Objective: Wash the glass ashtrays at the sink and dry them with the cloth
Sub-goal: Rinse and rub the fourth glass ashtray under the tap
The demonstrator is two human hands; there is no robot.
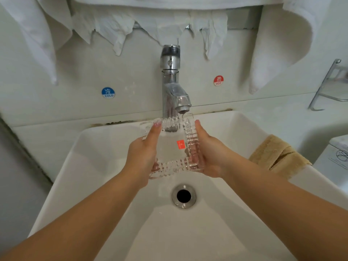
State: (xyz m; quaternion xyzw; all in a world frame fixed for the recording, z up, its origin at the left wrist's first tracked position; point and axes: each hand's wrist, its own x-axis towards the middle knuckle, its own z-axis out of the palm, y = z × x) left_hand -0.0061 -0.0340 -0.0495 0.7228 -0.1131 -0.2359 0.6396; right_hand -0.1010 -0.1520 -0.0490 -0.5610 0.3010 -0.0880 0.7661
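A square clear glass ashtray (174, 147) with ridged edges and a small red sticker is held over the white sink (98, 166), just under the chrome tap's spout (181, 104). My left hand (145, 153) grips its left side, thumb lying along the rim. My right hand (209, 153) grips its right side, thumb up on the edge. A thin stream of water runs from the spout onto the ashtray's far edge. A tan cloth (278, 157) lies folded on the sink's right rim.
The drain (183, 195) sits open below the ashtray. White towels (278, 46) and rags hang above the tap. Cold (108, 92) and hot (218, 80) stickers mark the wall. A wire rack (327, 85) is at the right, a white appliance (337, 157) beneath it.
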